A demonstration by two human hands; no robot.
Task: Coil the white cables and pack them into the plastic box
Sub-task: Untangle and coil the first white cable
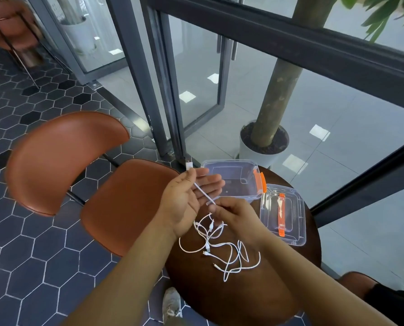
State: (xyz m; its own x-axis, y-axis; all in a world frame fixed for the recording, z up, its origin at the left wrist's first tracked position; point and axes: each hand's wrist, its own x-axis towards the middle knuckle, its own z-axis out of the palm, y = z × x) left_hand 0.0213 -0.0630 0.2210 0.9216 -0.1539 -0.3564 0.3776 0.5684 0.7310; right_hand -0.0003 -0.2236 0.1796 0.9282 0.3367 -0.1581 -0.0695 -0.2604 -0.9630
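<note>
A white cable (203, 192) stretches taut between my two hands above the round dark table (231, 300). My left hand (188, 200) is palm up with fingers spread, its thumb pressing the cable near the white plug (189, 166). My right hand (237, 216) pinches the same cable lower down. Below the hands, several loose white cables (222, 252) lie tangled on the table. The clear plastic box (231, 180) with orange clips stands open at the table's far side. Its clear lid (283, 215) with an orange handle lies to the right.
A brown leather chair (83, 175) stands left of the table. A potted tree (264, 142) and a dark-framed glass wall lie beyond the box. Another brown seat (356, 283) shows at the lower right. My shoe (171, 304) rests on the hexagon-tiled floor.
</note>
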